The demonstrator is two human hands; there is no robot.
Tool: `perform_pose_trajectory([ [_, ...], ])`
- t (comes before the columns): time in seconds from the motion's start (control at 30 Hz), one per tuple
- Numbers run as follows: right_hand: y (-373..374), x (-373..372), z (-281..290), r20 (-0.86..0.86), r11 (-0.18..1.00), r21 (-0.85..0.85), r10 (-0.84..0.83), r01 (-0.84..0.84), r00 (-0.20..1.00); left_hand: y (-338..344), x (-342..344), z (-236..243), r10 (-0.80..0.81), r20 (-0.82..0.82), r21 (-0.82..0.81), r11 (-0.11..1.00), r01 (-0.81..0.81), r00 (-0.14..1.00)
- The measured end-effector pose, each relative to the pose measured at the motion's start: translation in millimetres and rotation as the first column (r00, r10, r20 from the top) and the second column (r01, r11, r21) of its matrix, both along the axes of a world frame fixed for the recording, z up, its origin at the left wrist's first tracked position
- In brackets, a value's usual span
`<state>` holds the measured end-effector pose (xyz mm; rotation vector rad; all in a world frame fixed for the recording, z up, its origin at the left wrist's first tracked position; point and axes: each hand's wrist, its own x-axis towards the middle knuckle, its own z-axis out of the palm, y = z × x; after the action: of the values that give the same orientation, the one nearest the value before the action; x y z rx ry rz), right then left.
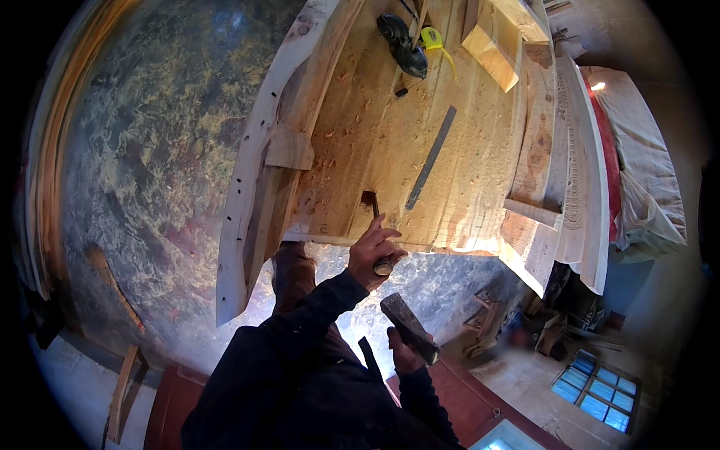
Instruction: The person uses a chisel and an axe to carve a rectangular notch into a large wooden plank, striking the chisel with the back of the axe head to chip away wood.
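Observation:
My left hand [373, 251] is closed around a chisel [376, 206], whose round handle end shows below the fist. The chisel's lower end stands at a dark square hole [367, 197] in the wooden panel [352, 142], near the panel's close edge. Lower and to the right, my right hand [407, 354] grips a worn, dark block-headed mallet [409, 326], held apart from the chisel. Most of the mallet's handle is hidden. Beyond the chisel, a flat dark metal strip [431, 157], like a ruler, lies on the panel. Wood chips are scattered around it.
A yellow tape measure [431, 38] and a black tool [401, 45] lie at the panel's far end, beside a wooden block [491, 52]. Thick timber sides [259, 157] rise along the panel. A stick [112, 285] lies on the mottled floor at left.

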<state>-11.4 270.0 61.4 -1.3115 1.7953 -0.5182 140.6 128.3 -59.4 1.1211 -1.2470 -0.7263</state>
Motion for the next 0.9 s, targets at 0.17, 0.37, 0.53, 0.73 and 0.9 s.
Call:
perform_pose_trajectory([
  [0.17, 9, -15, -11, 0.056, 0.998, 0.053, -0.027, 0.024, 0.998, -20, 1, 18, 0.004, -0.029, 0.018, 1.0, -0.003, 1.0],
  [0.37, -24, 1, 2, 0.131, 0.983, -0.174, 0.072, -0.049, 0.989, -30, -4, 23, 0.03, 0.004, 0.072, 0.997, -0.03, 1.0],
  [0.53, -68, 17, 0, -0.323, 0.939, -0.179, 0.225, -0.292, 0.919, -38, -10, 16, 0.092, 0.025, 0.061, 0.994, -0.094, 0.995],
  [0.73, -61, 13, 10, 0.209, 0.996, 0.001, -0.083, 0.084, 0.974, -41, -9, 20, 0.093, 0.04, 0.102, 0.99, -0.097, 0.995],
  [0.9, -86, 19, -19, -0.214, 0.904, -0.375, 0.132, -0.206, 0.968, -38, -17, 11, 0.105, 0.051, 0.095, 0.99, -0.109, 0.993],
])
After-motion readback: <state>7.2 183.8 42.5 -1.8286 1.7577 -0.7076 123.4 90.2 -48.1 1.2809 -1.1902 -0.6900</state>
